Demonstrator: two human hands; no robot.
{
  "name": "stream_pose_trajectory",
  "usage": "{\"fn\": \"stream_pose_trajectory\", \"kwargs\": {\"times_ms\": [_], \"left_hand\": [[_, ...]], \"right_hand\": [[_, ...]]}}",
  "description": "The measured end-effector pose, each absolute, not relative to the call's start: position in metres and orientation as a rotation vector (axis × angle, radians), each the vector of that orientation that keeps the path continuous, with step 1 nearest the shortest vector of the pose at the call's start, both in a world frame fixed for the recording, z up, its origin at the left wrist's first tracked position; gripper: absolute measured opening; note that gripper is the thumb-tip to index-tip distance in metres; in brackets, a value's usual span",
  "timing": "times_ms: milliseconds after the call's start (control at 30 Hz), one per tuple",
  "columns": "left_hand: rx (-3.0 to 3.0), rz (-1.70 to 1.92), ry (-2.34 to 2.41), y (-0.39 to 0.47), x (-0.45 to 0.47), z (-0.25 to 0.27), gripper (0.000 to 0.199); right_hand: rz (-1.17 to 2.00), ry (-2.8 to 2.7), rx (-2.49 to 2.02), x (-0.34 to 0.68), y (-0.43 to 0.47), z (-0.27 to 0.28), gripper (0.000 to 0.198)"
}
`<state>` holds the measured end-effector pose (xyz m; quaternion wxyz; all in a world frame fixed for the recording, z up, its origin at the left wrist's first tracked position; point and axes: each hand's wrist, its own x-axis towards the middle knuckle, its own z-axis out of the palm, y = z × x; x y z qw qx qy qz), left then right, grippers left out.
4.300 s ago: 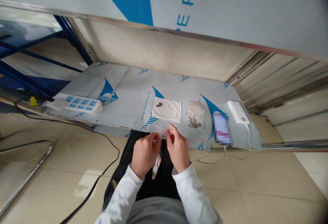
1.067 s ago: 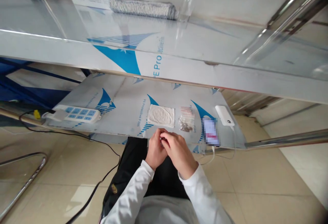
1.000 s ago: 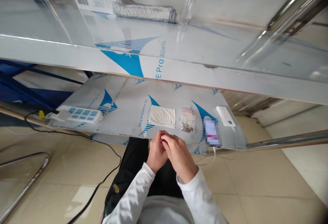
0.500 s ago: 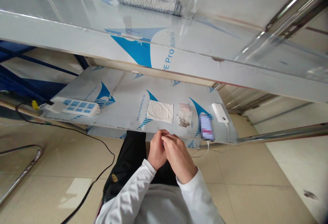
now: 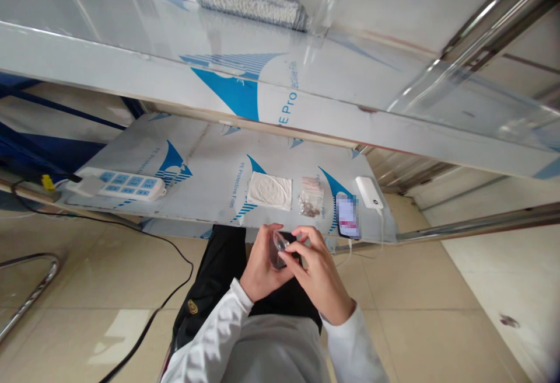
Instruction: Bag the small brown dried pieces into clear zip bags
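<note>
Above my lap, a small clear plastic bag [image 5: 278,250] sits between my two hands, its mouth partly spread. My left hand [image 5: 263,267] grips the bag's left side, fingers curled around it. The thumb and fingers of my right hand [image 5: 317,269] pinch the bag's right edge. Whatever lies inside the bag is too small to make out. Just beyond my hands, on the lower shelf, lie a wrinkled white cloth-like square [image 5: 270,191] and a clear bag of small brownish pieces [image 5: 311,203].
The lower shelf [image 5: 210,155] also carries a phone [image 5: 348,217], a white power bank [image 5: 368,192] and a power strip [image 5: 131,185]. Overhead, a shelf edge [image 5: 153,82] crosses the view, bearing a grey cloth roll [image 5: 251,6] and a clear bottle [image 5: 326,9]. A black cable [image 5: 175,295] hangs left.
My hands were closed together, hiding what they held. They have now moved apart a little, and the clear plastic bag shows between them. The view has shifted slightly.
</note>
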<state>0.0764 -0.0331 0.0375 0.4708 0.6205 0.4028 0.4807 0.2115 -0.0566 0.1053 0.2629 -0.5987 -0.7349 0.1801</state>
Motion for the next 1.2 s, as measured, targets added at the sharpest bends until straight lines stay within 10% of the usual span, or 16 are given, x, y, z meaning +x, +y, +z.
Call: {"fn": "stream_pose_trajectory", "kwargs": {"times_ms": [200, 433, 1200], "left_hand": [[1.009, 1.119, 0.884, -0.043, 0.055, 0.059, 0.017], [0.895, 1.221, 1.008, -0.047, 0.054, 0.081, 0.017], [1.203, 1.328, 1.052, -0.057, 0.036, 0.104, 0.007]], "right_hand": [[0.777, -1.932, -1.514, 0.221, -0.068, 0.113, 0.016], [1.138, -1.278, -1.429, 0.204, -0.069, 0.101, 0.044], [1.143, -1.187, -1.206, 0.192, -0.076, 0.120, 0.012]]}}
